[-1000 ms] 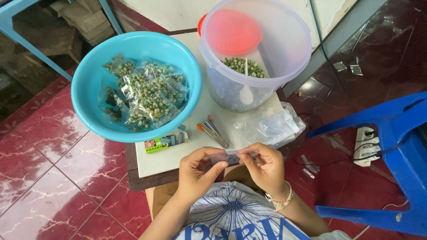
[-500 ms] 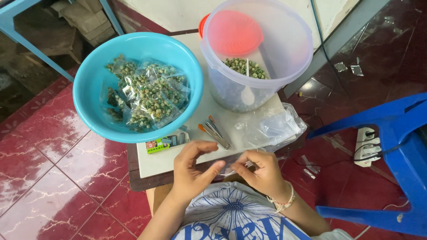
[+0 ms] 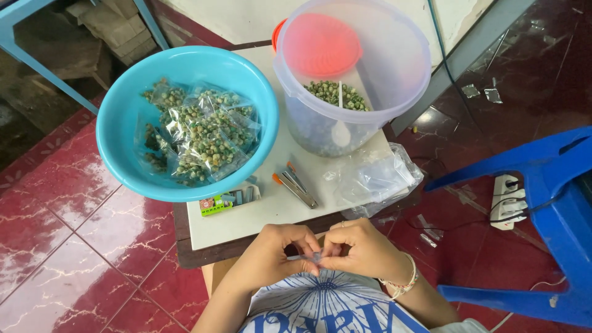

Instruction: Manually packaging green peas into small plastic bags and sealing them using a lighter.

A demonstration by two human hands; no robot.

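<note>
Left hand (image 3: 276, 250) and right hand (image 3: 357, 250) meet fingertip to fingertip, both pinched closed on a small clear plastic bag (image 3: 308, 257), held just off the white counter (image 3: 246, 216) edge, above the lap.

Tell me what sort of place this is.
Probably a home snack-packing spot: a small low table on a red tiled floor, a blue basin of filled snack packets, and a clear tub of green-coated nuts.

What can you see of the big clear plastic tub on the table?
The big clear plastic tub is round, translucent and lidless, standing upright at the far right of the small white table. Green coated nuts fill its bottom, and a white plastic spoon lies in them. An orange-red disc shows through its wall. Neither hand touches it.
</note>
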